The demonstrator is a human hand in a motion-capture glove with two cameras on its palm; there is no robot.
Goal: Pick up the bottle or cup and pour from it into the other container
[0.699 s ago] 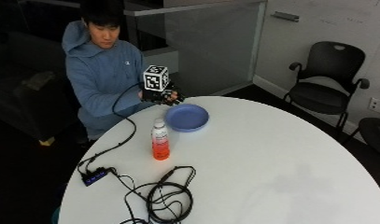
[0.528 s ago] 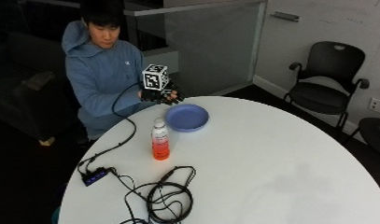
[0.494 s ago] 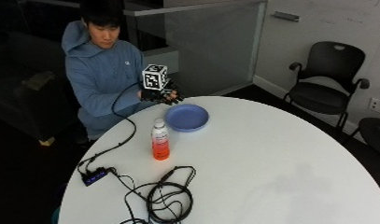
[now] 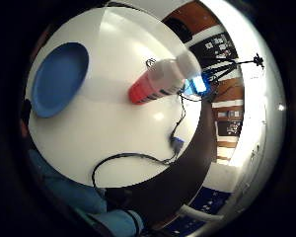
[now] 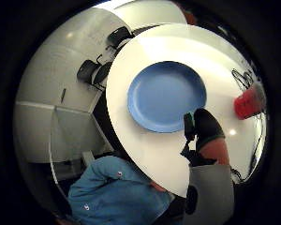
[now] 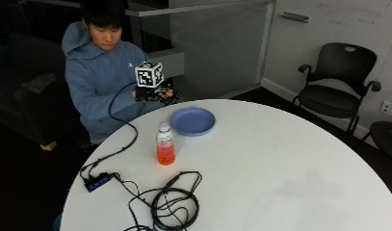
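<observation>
In the outside view a round white table [image 6: 266,168] fills the lower frame. Nearest the camera, at the lower left, a coil of black cable [image 6: 173,204] lies on it, with a small black box [image 6: 96,182] at the table's left edge. Beyond the coil, left of centre, a bottle [image 6: 164,144] of orange-red drink stands upright with a white cap. Just behind it, near the far rim, sits a shallow blue bowl [image 6: 193,121], apart from the bottle. Past the rim a person in a blue hoodie [image 6: 99,77] sits in the upper left, holding the gloved right hand [image 6: 156,94] above the table's edge, close to the bowl and touching neither thing. Further back stand a glass partition [image 6: 215,43] and, at the upper right, a black office chair [image 6: 336,82].

The thumb side palm view shows what the outside view does not: one gloved finger [image 5: 207,126] reaching over the table beside the bowl [image 5: 166,95], holding nothing; whether the other fingers are spread or curled cannot be told. The bottle [image 5: 247,101] appears at its right edge.

The little finger side palm view shows the bottle [image 4: 160,81] from above, the bowl [image 4: 59,79] beside it, and a cable [image 4: 138,157] crossing the table [image 4: 113,128].
</observation>
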